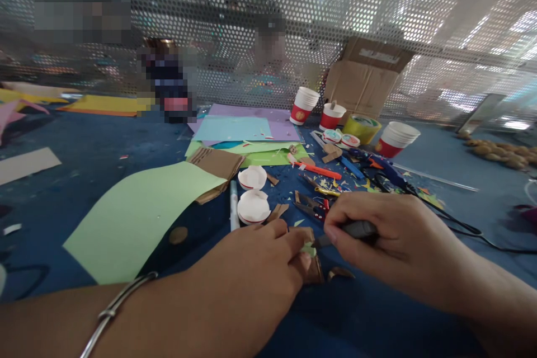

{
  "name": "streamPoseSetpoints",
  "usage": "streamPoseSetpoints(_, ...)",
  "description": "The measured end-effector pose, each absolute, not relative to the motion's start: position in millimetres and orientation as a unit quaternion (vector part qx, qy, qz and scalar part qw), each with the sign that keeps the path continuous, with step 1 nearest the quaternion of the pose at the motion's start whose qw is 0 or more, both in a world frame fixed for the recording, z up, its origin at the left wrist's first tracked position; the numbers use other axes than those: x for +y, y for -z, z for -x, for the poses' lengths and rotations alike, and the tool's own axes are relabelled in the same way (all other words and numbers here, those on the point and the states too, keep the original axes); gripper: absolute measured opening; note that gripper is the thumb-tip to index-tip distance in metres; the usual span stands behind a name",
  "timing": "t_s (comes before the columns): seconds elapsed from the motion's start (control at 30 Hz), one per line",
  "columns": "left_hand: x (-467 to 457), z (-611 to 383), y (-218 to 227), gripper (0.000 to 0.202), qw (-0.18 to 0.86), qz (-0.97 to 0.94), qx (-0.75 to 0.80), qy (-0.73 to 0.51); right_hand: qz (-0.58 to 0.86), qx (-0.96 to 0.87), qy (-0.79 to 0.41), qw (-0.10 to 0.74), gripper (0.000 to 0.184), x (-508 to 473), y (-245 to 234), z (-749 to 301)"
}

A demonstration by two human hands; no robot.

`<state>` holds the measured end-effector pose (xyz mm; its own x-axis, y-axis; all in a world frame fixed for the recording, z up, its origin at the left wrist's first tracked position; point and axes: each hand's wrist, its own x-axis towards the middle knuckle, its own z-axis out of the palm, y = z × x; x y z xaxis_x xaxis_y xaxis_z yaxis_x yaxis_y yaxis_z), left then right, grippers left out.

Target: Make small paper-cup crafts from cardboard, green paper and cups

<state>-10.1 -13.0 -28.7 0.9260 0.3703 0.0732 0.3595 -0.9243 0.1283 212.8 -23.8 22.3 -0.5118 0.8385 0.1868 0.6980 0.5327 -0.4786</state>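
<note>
In the head view my right hand (380, 243) grips a knife (358, 230) with a dark handle, its blade pointing left. The blade tip meets a small piece of green paper (309, 249) on a small cardboard piece (314, 274). My left hand (264, 268) bends its fingers over that paper and cardboard, holding them against the table; its fingertips partly hide both. Just beyond the left hand stand two cut-down white paper cups (253, 206) and a pale marker (234, 206). Pliers (310, 207) with red handles lie beyond the right hand, and a cardboard scrap (340, 273) lies nearer me.
A curved green sheet (138, 218) and corrugated cardboard (222, 165) lie at left. Coloured sheets (235, 127) are stacked behind. A blue glue gun (388, 172) with its black cord, an orange cutter (321, 170), yellow tape (363, 127) and paper cups (396, 139) crowd the right.
</note>
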Motion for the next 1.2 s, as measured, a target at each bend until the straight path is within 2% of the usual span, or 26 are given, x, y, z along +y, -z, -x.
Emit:
streamPoseSetpoints(0.23, -15, 9, 34, 0.021, 0.041, -0.978, 0.198, -0.057, 0.458, -0.847, -0.199, 0.181, 0.015, -25, -23, -213)
streamPoseSetpoints(0.53, -15, 8, 40, 0.023, 0.037, -0.978, 0.197, -0.057, 0.466, -0.845, -0.217, 0.145, 0.027, -24, -23, -215)
streamPoseSetpoints(1.2, -14, 6, 43, 0.025, 0.028, -0.978, 0.200, -0.057, 0.463, -0.852, -0.190, 0.156, 0.027, -23, -20, -214)
